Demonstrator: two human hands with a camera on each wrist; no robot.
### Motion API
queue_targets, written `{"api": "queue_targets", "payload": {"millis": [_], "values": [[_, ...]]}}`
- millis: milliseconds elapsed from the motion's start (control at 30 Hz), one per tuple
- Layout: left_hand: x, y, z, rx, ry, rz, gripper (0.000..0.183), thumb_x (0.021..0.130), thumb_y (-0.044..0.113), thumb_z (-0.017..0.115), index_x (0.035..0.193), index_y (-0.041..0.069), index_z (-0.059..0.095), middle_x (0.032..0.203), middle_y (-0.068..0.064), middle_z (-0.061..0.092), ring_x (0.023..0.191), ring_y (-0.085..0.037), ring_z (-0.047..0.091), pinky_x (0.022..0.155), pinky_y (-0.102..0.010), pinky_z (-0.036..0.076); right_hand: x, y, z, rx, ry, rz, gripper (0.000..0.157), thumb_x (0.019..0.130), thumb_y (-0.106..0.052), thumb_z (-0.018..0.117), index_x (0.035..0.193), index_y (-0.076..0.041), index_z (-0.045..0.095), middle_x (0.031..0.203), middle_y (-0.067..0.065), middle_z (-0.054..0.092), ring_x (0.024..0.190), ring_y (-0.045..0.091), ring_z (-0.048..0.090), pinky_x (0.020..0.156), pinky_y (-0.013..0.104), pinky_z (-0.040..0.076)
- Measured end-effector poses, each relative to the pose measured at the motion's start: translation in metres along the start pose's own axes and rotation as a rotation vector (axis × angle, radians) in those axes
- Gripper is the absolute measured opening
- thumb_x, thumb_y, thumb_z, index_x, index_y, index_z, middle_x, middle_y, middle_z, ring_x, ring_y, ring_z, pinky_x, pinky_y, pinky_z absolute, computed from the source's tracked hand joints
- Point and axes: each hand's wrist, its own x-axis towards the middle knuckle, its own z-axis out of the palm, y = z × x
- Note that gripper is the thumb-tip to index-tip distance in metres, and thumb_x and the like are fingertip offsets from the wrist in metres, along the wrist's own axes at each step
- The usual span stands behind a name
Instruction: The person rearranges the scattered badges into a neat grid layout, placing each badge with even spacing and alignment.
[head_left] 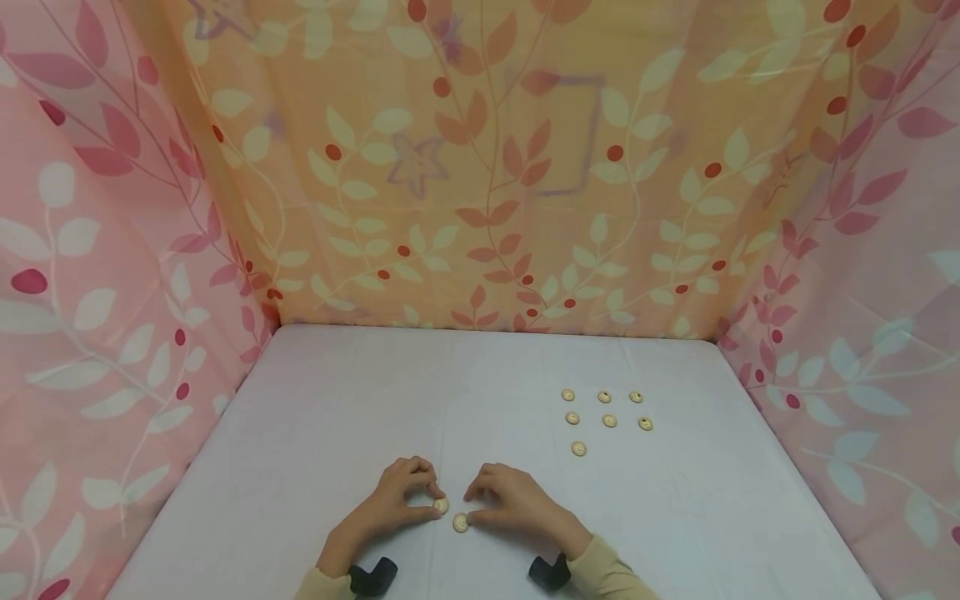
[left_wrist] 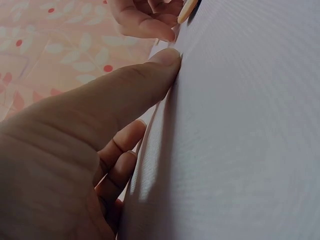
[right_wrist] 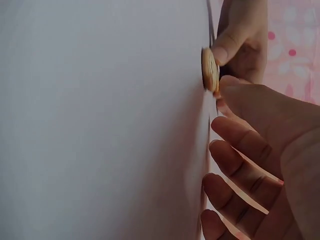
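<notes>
In the head view my left hand (head_left: 397, 500) pinches a small round tan biscuit-like disc (head_left: 441, 506) between thumb and index finger, low at the table. My right hand (head_left: 517, 504) has its thumb tip at the edge of a second disc (head_left: 461, 522) lying just beside the first; its other fingers are loosely bent, apart from it. The right wrist view shows a disc (right_wrist: 210, 70) with a thick, ridged edge by the right thumb (right_wrist: 250, 97). In the left wrist view the left thumb (left_wrist: 125, 90) hides the pinched disc; another disc (left_wrist: 187, 11) shows at the top.
On the white table (head_left: 360, 383), several similar discs (head_left: 609, 421) lie in rough rows to the right, some with dark spots. A single disc (head_left: 578, 448) sits nearest me. Patterned cloth walls (head_left: 480, 167) enclose the back and both sides.
</notes>
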Motion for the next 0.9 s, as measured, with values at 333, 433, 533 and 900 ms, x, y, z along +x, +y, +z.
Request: {"api": "queue_targets", "payload": {"millis": [333,433,533,900], "values": [[-0.002,-0.002,0.002,0.002,0.017,0.014,0.015,0.074,0.042,0.074,0.085,0.036,0.066,0.100,0.017,0.048,0.095,-0.007,0.039,0.085,-0.042,0.030,0.001,-0.017,0.007,-0.018,-0.071,-0.089,0.028,0.077,-0.047,0.070,0.096,-0.027,0.068,0.088,-0.018,0.056,0.079,-0.005,0.048,0.070,0.014,0.040],[-0.001,-0.001,0.001,0.004,0.021,0.016,0.016,0.073,0.041,0.075,0.084,0.035,0.066,0.100,0.018,0.048,0.095,-0.006,0.040,0.085,-0.042,0.030,0.002,-0.019,0.007,-0.039,-0.069,-0.112,0.027,0.077,-0.043,0.072,0.097,-0.026,0.068,0.088,-0.018,0.057,0.080,-0.005,0.049,0.072,0.013,0.040],[-0.001,0.001,0.001,0.001,0.016,0.006,0.015,0.073,0.042,0.075,0.084,0.036,0.065,0.099,0.018,0.048,0.095,-0.007,0.040,0.086,-0.043,0.030,0.002,-0.020,0.008,-0.063,-0.061,-0.127,0.024,0.077,-0.040,0.072,0.096,-0.025,0.069,0.088,-0.017,0.058,0.080,-0.005,0.050,0.071,0.012,0.040],[-0.001,0.002,0.000,0.019,0.020,-0.002,0.017,0.072,0.040,0.077,0.083,0.037,0.064,0.100,0.018,0.048,0.095,-0.006,0.040,0.087,-0.043,0.030,0.002,-0.021,0.007,-0.124,-0.033,-0.170,0.017,0.079,-0.035,0.072,0.092,-0.024,0.070,0.086,-0.017,0.058,0.078,-0.005,0.050,0.069,0.011,0.039]]}}
